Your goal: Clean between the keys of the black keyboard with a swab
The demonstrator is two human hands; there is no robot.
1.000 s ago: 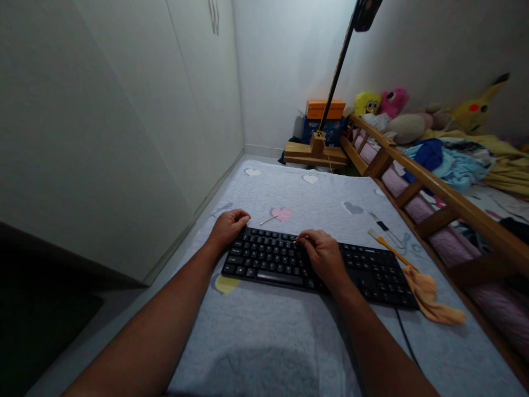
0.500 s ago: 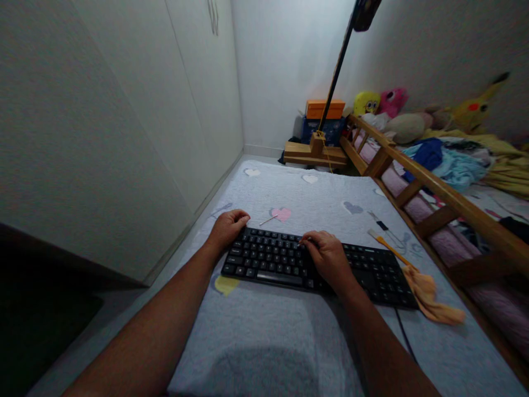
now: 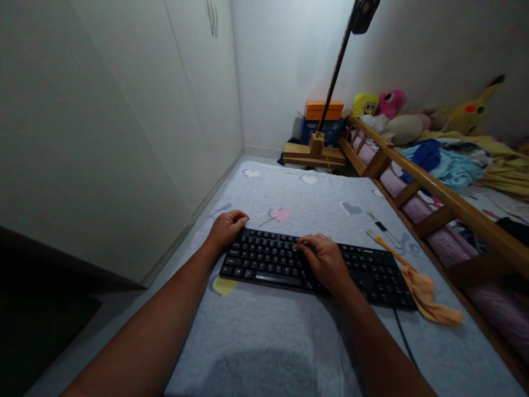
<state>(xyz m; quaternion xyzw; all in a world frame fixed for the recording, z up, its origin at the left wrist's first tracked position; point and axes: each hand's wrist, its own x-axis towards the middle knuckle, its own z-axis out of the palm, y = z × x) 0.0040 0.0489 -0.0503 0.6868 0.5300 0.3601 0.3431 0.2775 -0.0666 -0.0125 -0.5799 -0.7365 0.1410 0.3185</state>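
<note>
A black keyboard lies flat on a heart-patterned sheet. At its far left corner is my left hand, fingers curled together and holding the keyboard's edge. My right hand is closed in a pinch over the keys right of the middle. A small white tip, seemingly of a cotton swab, pokes out from its fingers against the keys; most of it is hidden. Beyond the keyboard, another cotton swab lies on the sheet near a pink heart.
Right of the keyboard lie a yellow-handled brush, an orange cloth and a thin tool with a black grip. A wooden bed rail runs along the right. White cabinet doors stand on the left. A cable trails toward me.
My right hand has shifted slightly left and nearer over the keys, still pinching. My left hand stays at the keyboard's corner. The whole view has shifted slightly.
</note>
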